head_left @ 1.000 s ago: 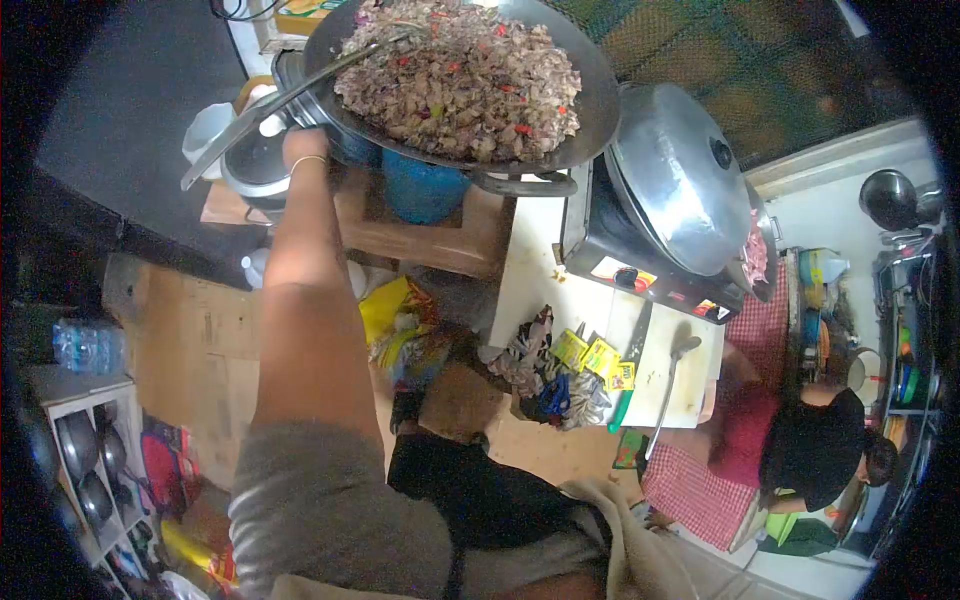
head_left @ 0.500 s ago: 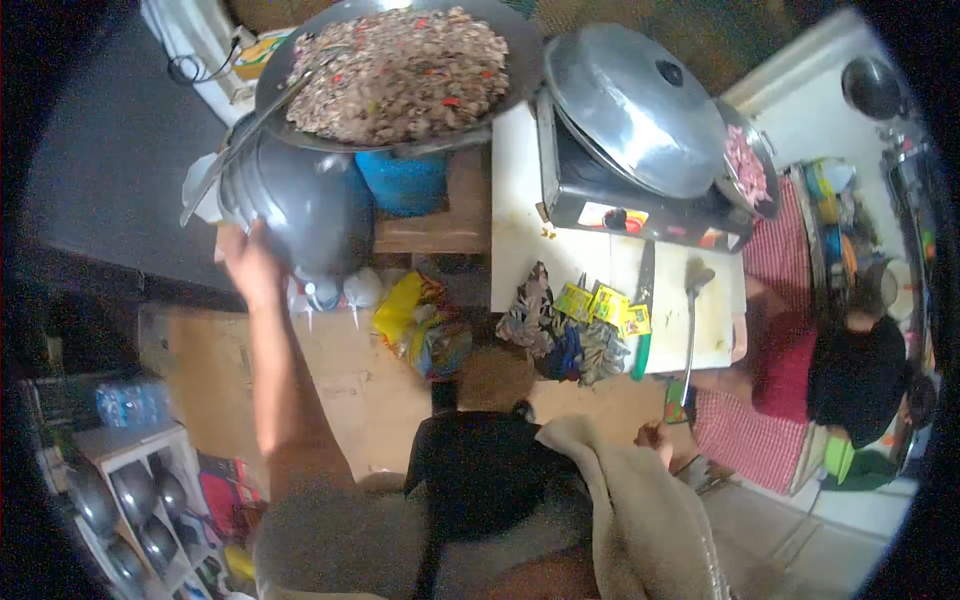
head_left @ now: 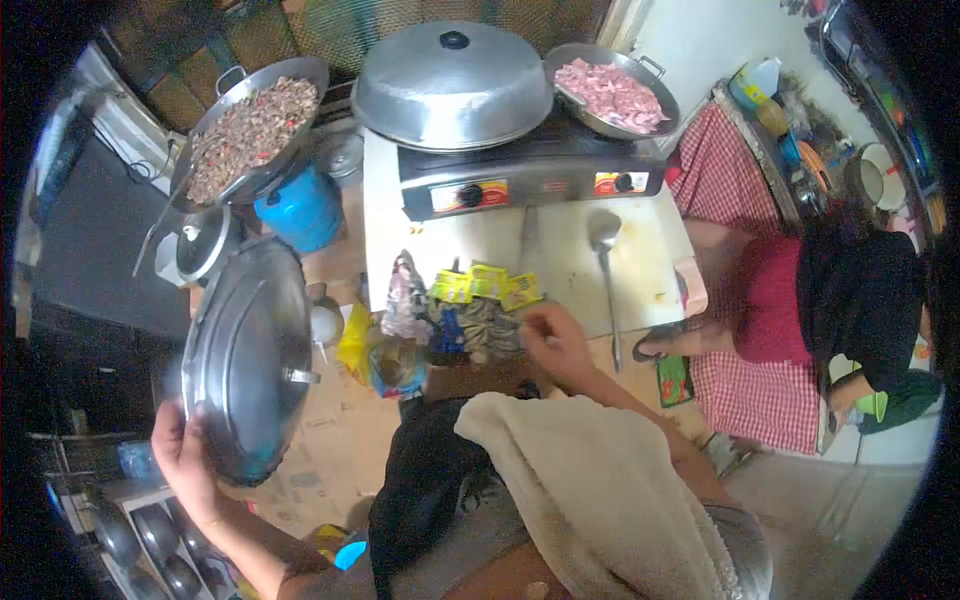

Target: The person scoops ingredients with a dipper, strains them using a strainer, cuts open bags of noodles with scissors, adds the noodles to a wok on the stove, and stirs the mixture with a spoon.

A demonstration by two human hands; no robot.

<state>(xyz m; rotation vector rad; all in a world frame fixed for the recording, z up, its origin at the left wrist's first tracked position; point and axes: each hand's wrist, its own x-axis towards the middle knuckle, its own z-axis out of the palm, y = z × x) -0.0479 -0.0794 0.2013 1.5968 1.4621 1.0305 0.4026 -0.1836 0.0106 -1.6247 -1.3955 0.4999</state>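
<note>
My left hand [head_left: 190, 455] grips the rim of a large metal lid [head_left: 262, 350], tilted nearly upright with its small handle facing right. My right hand [head_left: 556, 340] is near the front edge of the white table [head_left: 570, 270], beside a crumpled grey cloth [head_left: 485, 335] and yellow packets [head_left: 487, 283]; its fingers are curled, and whatever they hold is too small to make out. Behind the lid, at the upper left, a wok of chopped cooked meat [head_left: 250, 135] stands over a blue container [head_left: 302, 208]. A domed lid [head_left: 455, 85] covers a pan on the stove [head_left: 540, 180].
A pan of raw pink meat [head_left: 612, 95] sits on the stove's right side. A ladle [head_left: 607, 270] lies on the white table. Another person [head_left: 850, 300] is bent over at the right, near red checked cloth [head_left: 750, 400]. Pans fill a rack [head_left: 155, 530] lower left.
My left hand has brought the large lid down and toward me. My right hand has come up to the table edge. The view has swung right, showing the whole stove.
</note>
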